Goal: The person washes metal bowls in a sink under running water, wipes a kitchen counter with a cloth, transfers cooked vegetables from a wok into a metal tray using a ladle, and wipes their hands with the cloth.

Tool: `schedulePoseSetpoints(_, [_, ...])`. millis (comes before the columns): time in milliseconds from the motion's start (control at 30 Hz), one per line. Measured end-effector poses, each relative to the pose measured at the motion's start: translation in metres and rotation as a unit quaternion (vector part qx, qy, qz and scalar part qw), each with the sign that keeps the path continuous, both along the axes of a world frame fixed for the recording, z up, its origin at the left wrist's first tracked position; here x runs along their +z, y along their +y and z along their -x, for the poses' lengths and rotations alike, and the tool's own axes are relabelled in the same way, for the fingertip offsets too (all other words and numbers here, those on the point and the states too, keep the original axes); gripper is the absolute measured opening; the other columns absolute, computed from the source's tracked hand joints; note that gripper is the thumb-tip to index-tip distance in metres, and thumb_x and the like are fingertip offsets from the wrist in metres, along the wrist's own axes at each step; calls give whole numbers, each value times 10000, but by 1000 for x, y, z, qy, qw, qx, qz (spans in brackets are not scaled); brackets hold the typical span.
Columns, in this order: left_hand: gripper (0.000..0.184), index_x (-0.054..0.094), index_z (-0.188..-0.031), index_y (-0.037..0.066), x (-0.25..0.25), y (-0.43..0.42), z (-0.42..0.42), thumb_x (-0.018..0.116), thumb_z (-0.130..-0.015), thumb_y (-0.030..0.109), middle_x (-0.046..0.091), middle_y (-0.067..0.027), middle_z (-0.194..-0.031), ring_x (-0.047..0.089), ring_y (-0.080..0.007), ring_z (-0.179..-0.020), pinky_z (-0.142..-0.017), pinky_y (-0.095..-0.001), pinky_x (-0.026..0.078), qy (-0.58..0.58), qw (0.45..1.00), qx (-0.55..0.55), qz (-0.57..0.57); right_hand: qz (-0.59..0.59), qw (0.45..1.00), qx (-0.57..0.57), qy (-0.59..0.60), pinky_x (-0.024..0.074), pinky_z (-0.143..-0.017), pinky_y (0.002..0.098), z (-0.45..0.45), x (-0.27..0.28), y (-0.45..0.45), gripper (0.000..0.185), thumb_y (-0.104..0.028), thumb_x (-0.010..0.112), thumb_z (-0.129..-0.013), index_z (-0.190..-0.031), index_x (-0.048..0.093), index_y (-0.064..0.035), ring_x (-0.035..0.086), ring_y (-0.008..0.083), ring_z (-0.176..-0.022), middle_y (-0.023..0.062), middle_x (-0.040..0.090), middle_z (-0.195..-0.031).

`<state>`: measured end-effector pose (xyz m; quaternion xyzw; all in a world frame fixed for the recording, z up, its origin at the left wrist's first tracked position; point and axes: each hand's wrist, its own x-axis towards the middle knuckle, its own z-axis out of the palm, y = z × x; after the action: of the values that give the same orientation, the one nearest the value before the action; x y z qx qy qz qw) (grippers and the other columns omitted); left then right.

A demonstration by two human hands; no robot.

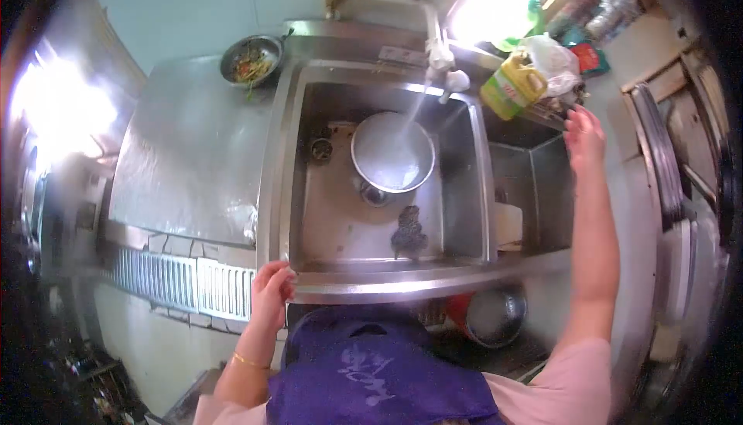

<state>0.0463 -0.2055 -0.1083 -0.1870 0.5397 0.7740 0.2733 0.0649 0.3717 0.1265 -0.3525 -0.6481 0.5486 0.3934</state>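
My left hand (pixel 272 292) is at the front left corner of the steel sink (pixel 271 185), its fingers curled together; a small pale bit shows at the fingertips, too small to name. Stretched far to the right, my right hand (pixel 586 137) has its fingers extended and holds nothing that I can see. It is just below some items beside a yellow jug (pixel 513 88) and a white plastic bag (pixel 553 65). In the sink basin stands a metal pot (pixel 392 154), with water running into it from the tap (pixel 441 61). A dark scouring pad (pixel 409 233) lies nearer to me.
A strainer basket of scraps (pixel 251 61) stands at the back of the steel counter (pixel 186 154) on the left. A second, narrower basin (pixel 549 185) adjoins on the right, with a white object (pixel 508 225) inside. Below the sink's front edge is a red bucket (pixel 495 317).
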Motion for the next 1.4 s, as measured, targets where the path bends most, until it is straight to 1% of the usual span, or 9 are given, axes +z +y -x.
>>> schedulePoseSetpoints(67, [277, 562, -1138, 31, 14, 36, 12, 587, -869, 92, 629, -64, -816, 551, -102, -633, -545, -237, 443, 15, 999, -36, -11, -190, 967, 104, -136, 529, -726, 350, 53, -22, -43, 207, -150, 613, -865, -1064, 652, -107, 645, 210, -918, 86, 664, -987])
schedulePoseSetpoints(133, [357, 520, -1226, 44, 16, 74, 24, 587, -881, 104, 642, -79, -871, 586, -130, -668, -588, -256, 481, 26, 998, -60, -18, -660, 696, 231, -161, 500, -866, 388, 93, -24, -73, 292, -147, 621, -828, -1118, 645, -162, 595, 269, -1075, 104, 609, -1183])
schedulePoseSetpoints(300, [562, 342, -1394, 83, -57, 184, 64, 580, -885, 99, 555, -163, -1203, 599, -235, -972, -806, -386, 527, -101, 985, -76, -120, -803, 465, 336, -164, 424, -991, 391, 169, -34, -84, 312, -121, 571, -813, -1117, 618, -174, 483, 279, -1222, 118, 471, -1350])
schedulePoseSetpoints(433, [580, 314, -1410, 71, -180, 262, 94, 570, -891, 123, 376, -156, -1422, 537, -290, -1133, -981, -473, 435, -268, 952, -18, -150, -813, 409, 386, -153, 465, -921, 377, 197, -33, -67, 299, -128, 572, -785, -1084, 579, -132, 572, 253, -1055, 128, 558, -1164])
schedulePoseSetpoints(533, [549, 363, -1368, 58, -217, 314, 110, 597, -881, 156, 454, -135, -1364, 529, -289, -1155, -1024, -487, 386, -224, 974, 5, -13, -806, 401, 415, -130, 479, -889, 362, 215, -46, -50, 339, -131, 574, -779, -1115, 552, -89, 594, 247, -990, 104, 582, -1062])
schedulePoseSetpoints(700, [417, 473, -1229, 9, -249, 336, 124, 616, -847, 96, 582, -167, -1132, 595, -300, -967, -768, -456, 515, -202, 974, 92, 50, -738, 457, 429, -251, 505, -657, 415, 218, -58, -62, 357, -282, 649, -828, -1063, 518, -47, 634, 338, -806, 156, 612, -911])
schedulePoseSetpoints(833, [406, 503, -1146, -37, -184, 328, 145, 593, -750, -43, 591, -180, -1026, 607, -273, -823, -678, -431, 518, -144, 973, 165, 72, -715, 496, 377, -318, 540, -615, 457, 226, -66, -83, 456, -486, 526, -874, -956, 551, -38, 683, 325, -702, 144, 674, -715])
schedulePoseSetpoints(1300, [288, 506, -962, 40, 33, 170, 173, 520, -701, -83, 549, -97, -887, 576, -247, -821, -693, -414, 540, -85, 984, 131, -85, -582, 643, 344, -360, 465, -775, 492, 208, -54, -90, 438, -404, 586, -844, -1127, 496, -82, 619, 407, -896, 210, 653, -907])
schedulePoseSetpoints(1400, [287, 499, -950, 52, 34, 98, 184, 521, -704, -95, 549, -84, -872, 574, -236, -777, -637, -391, 531, -59, 980, 168, -91, -491, 701, 297, -424, 441, -820, 494, 200, -42, -129, 427, -397, 566, -863, -1128, 497, -70, 593, 424, -968, 231, 640, -980])
